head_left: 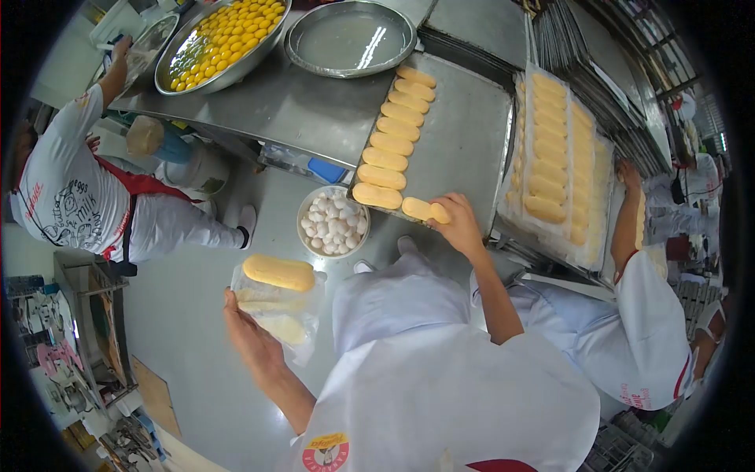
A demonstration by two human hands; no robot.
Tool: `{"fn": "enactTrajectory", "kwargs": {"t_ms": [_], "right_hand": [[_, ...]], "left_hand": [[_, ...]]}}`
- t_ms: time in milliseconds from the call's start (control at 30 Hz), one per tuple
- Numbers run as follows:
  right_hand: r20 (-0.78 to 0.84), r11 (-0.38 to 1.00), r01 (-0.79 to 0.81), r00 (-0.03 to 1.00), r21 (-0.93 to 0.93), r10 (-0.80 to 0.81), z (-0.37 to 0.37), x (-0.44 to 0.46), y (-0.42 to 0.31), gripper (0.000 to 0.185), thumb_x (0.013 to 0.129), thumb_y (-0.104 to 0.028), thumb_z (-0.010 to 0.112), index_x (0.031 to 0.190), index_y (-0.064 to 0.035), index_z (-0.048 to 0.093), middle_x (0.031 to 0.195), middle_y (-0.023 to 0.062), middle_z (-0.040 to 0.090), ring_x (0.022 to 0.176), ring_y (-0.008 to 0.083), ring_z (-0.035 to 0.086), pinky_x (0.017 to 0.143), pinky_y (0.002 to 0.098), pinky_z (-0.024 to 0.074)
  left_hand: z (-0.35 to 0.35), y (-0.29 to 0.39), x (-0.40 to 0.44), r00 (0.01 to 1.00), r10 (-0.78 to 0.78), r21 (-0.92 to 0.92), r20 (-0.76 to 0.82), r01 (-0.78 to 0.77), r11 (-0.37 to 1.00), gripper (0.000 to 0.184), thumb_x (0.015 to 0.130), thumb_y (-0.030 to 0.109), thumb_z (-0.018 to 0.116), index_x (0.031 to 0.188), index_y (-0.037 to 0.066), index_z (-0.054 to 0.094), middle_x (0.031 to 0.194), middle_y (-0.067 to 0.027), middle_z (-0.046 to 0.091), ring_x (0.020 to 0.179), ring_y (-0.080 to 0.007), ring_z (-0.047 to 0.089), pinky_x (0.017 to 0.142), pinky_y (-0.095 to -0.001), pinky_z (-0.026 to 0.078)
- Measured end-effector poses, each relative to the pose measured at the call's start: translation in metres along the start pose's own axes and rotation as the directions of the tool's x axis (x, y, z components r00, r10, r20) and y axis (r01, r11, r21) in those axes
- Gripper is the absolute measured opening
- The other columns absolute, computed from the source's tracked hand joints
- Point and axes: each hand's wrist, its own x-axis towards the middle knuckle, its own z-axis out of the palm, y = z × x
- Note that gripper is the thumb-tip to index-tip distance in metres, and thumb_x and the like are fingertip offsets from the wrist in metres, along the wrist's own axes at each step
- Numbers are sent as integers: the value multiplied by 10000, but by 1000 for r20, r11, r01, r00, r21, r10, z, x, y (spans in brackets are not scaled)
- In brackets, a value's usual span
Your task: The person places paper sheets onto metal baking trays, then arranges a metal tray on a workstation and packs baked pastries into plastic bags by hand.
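My left hand (253,334) holds a translucent plastic sheet (303,346) by its left edge, with one long yellow cake (278,272) lying on the sheet's far part and pale crumb marks below it. My right hand (458,224) is closed on the right end of another cake (417,208) at the near edge of a metal tray (472,118). Along the tray's left side runs a row of several oval cakes (386,142).
A bowl of eggshells (333,223) stands below the table edge. A bowl of yolks (228,39) and a metal basin (351,38) are at the back. Stacked sheets of cakes (550,149) lie right, beside a co-worker's arm (627,212). Another person (102,189) stands left.
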Motion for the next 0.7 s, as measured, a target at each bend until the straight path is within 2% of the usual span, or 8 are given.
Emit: {"fn": "enactTrajectory", "kwargs": {"t_ms": [167, 233, 300, 367, 433, 500, 567, 700], "right_hand": [[50, 998, -56, 997, -10, 56, -2, 9, 7, 415, 680, -166, 768, 1046, -38, 620, 1073, 124, 565, 1039, 312, 496, 906, 383, 416], [26, 995, -100, 995, 12, 100, -3, 19, 10, 444, 693, -201, 768, 1075, -37, 612, 1099, 132, 563, 1058, 320, 492, 917, 382, 411], [-6, 990, -140, 990, 27, 140, -3, 40, 5, 524, 711, -262, 761, 1146, -33, 581, 1136, 144, 555, 1100, 324, 475, 952, 372, 390], [-15, 998, -48, 999, -40, 47, 3, 49, 7, 547, 715, -257, 754, 1174, -28, 564, 1138, 143, 554, 1109, 318, 470, 956, 367, 383], [-25, 993, 54, 998, -108, -57, 7, 53, 12, 571, 718, -251, 747, 1202, -24, 547, 1141, 142, 552, 1118, 311, 466, 961, 362, 377], [-109, 984, 133, 983, -121, -146, 3, 48, 22, 523, 714, -199, 737, 1183, -30, 575, 1102, 126, 558, 1103, 294, 469, 947, 359, 381], [-33, 995, 95, 995, -24, -96, -2, 46, 32, 485, 714, -169, 727, 1160, -32, 593, 1073, 124, 556, 1082, 292, 476, 936, 360, 387], [67, 991, 38, 997, 127, -47, -4, 44, 37, 376, 721, -97, 702, 1086, -35, 639, 1008, 120, 549, 1024, 288, 492, 913, 362, 400]], "left_hand": [[16, -5, -5, 999, -22, 29, -29, 23, 999, 328, 953, 328, 453, 1124, 54, 514, 1135, -59, 541, 1057, -160, 515, 933, -325, 387], [16, -10, -4, 999, -46, 28, -30, 47, 999, 455, 912, 342, 530, 1215, 6, 484, 1266, -93, 473, 1181, -181, 435, 1018, -315, 308], [21, -14, -3, 999, -32, 32, -22, 33, 999, 468, 908, 347, 537, 1219, 2, 481, 1270, -97, 470, 1185, -183, 432, 1021, -316, 306], [30, -12, -5, 1000, -18, 45, -3, 18, 999, 480, 904, 351, 545, 1224, -2, 477, 1274, -102, 467, 1189, -185, 430, 1023, -317, 304], [46, -6, -10, 1000, -13, 51, -20, 13, 999, 316, 935, 325, 497, 1106, 59, 517, 1145, -59, 522, 1101, -164, 480, 955, -329, 374], [60, -2, -16, 998, 17, 56, -53, -14, 998, 290, 936, 319, 494, 1078, 67, 520, 1113, -49, 527, 1074, -158, 489, 946, -329, 382], [62, -3, -17, 995, 39, 61, -93, -34, 998, 266, 936, 312, 491, 1051, 75, 524, 1080, -38, 532, 1046, -151, 499, 937, -329, 390], [63, -7, -10, 997, 16, 43, 80, -19, 999, 227, 940, 290, 475, 1004, 77, 521, 1033, -30, 528, 1012, -139, 497, 930, -326, 394]]}}
